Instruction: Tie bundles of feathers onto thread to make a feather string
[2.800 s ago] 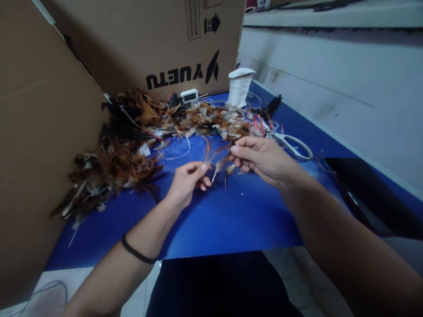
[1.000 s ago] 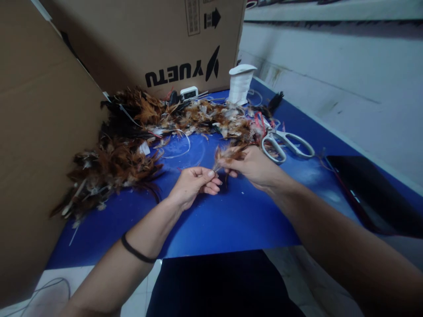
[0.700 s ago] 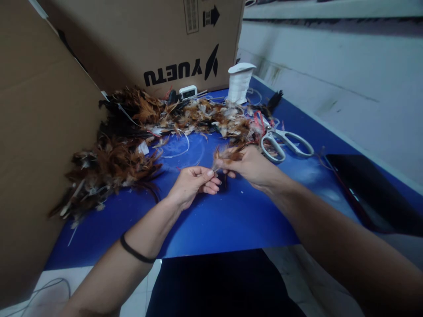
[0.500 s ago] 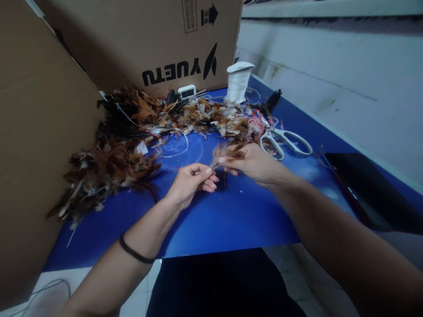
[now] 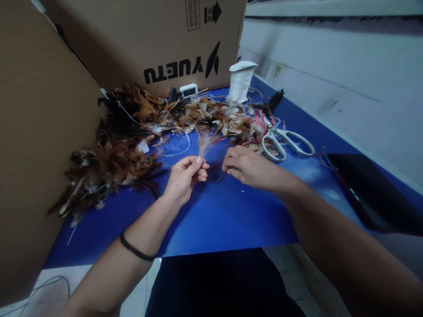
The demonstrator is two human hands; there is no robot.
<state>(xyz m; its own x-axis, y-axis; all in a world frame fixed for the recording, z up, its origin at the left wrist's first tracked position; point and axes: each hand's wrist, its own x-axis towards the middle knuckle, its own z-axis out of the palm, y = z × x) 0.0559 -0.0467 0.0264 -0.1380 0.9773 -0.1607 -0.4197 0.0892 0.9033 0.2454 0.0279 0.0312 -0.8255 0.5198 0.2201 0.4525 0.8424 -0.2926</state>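
Thumb and fingers of my left hand are closed on the base of a small bunch of feathers, pale and wispy with brown edges, fanning upward. To its right, my right hand is closed in a pinch, its back toward me. A thin dark feather quill sticks out at its fingertips; the rest is blurred or covered. Beyond both hands, a long heap of brown, black and white feathers lies across the blue table. Another brown feather pile is at the left.
Silver-handled scissors with red string lie right of my right hand. Farther right is a black phone-like device. A white cup-shaped holder and small white digital display stand behind the heap. Cardboard walls the back and left.
My hands have moved apart. My left hand has shifted slightly left with the feather bunch, which now points up. My right hand has let go of the bunch and turned knuckles-up.
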